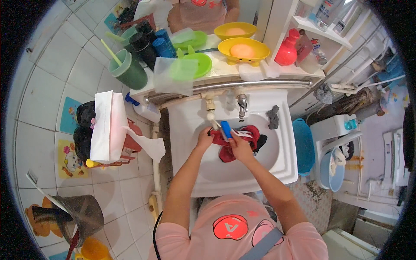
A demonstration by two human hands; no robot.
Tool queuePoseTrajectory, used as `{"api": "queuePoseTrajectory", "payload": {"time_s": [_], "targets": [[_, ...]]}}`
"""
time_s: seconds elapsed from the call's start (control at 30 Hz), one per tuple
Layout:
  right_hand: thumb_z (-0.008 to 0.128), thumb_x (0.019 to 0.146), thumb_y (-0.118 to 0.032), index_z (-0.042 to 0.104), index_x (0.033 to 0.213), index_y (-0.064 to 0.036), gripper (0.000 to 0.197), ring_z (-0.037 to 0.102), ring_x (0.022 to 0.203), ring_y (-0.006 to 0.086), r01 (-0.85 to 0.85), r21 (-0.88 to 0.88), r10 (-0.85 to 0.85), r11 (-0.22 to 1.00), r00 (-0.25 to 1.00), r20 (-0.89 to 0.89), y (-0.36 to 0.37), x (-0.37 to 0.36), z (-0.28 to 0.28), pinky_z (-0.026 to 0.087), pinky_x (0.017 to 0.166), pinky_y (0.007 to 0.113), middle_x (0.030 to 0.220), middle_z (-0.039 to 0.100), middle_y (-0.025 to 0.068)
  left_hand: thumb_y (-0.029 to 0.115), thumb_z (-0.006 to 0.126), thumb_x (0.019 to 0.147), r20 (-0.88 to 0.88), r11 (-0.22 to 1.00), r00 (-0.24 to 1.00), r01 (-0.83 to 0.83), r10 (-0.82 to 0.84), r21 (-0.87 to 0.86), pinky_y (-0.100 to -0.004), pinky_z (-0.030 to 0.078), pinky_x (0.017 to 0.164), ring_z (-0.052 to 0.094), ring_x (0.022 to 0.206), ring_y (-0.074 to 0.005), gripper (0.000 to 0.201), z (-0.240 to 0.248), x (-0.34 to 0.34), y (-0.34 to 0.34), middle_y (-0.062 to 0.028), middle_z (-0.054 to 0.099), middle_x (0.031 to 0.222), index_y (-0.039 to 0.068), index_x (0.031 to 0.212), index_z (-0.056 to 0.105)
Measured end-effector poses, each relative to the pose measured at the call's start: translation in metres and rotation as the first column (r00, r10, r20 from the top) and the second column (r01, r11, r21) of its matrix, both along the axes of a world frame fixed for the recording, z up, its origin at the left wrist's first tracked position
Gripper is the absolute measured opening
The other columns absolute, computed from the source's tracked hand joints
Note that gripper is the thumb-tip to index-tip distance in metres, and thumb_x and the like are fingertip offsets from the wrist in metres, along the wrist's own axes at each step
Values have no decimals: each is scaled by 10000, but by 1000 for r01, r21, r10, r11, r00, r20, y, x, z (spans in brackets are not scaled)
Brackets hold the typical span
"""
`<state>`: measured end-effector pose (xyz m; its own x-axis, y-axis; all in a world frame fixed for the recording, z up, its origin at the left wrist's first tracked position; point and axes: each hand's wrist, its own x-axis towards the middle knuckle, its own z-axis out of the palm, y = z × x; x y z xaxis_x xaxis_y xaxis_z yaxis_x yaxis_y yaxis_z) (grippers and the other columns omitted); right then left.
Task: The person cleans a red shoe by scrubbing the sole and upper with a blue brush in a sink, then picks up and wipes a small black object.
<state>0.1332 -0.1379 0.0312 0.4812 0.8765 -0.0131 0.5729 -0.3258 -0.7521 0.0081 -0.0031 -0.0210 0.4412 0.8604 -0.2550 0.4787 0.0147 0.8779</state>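
Note:
Over the white washbasin (186, 167), my left hand (205, 138) is closed on the left edge of a dark red fabric item with white stripes (248, 133). I cannot tell whether it is a shoe or a garment. My right hand (241, 148) is closed at the front of the same item, its fingertips against a small blue-and-white object (226, 130) lying over the fabric. Whether that hand grips the blue object too is unclear. Black fabric (261, 142) shows beside the red one. A grey crumpled cloth (273, 117) rests on the basin's right rim.
Behind the basin are a chrome tap (242, 106), a white valve (210, 106) and a metal rail (260, 83). The shelf holds a yellow soap dish (255, 56), a green dish (201, 65) and a green cup (130, 71). Tissue paper (106, 130) hangs left; a blue tub (303, 145) stands right.

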Motion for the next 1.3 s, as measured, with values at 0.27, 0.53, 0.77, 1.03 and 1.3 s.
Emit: {"api": "queuePoseTrajectory", "payload": {"time_s": [0.27,0.53,0.77,1.03,1.3], "targets": [[484,824,-262,535,1133,-154,332,580,695,380,15,-75,-10,997,997,70,-8,17,-3,463,611,466,769,594,213,-11,581,688,-49,975,986,162,-157,149,-339,440,778,566,867,-302,340,5,-10,2,-152,595,932,40,1025,565],[464,835,-273,522,1147,-142,343,579,728,372,-40,-135,45,990,998,38,-12,24,-12,456,643,463,802,601,193,46,596,681,-102,972,978,195,-183,133,-351,427,802,548,910,-318,329,11,-11,3,-173,580,958,35,1007,550],[461,834,-238,497,1170,-137,353,572,658,401,-64,-147,66,987,998,12,-16,-4,-5,446,607,486,733,584,233,245,661,700,-157,985,977,161,-148,71,-332,436,781,563,897,-284,391,3,-9,0,-149,591,937,32,1010,551],[461,843,-254,499,1168,-142,346,576,693,393,164,-180,-138,970,979,150,-61,64,-44,448,639,480,806,599,210,234,637,757,-59,981,982,184,-181,59,-308,451,763,573,867,-210,371,1,-20,-1,-130,598,972,30,1059,572],[444,855,-235,423,1230,-113,394,573,664,394,109,-181,-104,977,994,33,-46,37,-39,441,597,478,746,597,211,209,630,756,31,991,991,133,-133,6,-274,468,666,579,732,-143,296,7,-47,10,-77,627,840,23,986,608]]}}
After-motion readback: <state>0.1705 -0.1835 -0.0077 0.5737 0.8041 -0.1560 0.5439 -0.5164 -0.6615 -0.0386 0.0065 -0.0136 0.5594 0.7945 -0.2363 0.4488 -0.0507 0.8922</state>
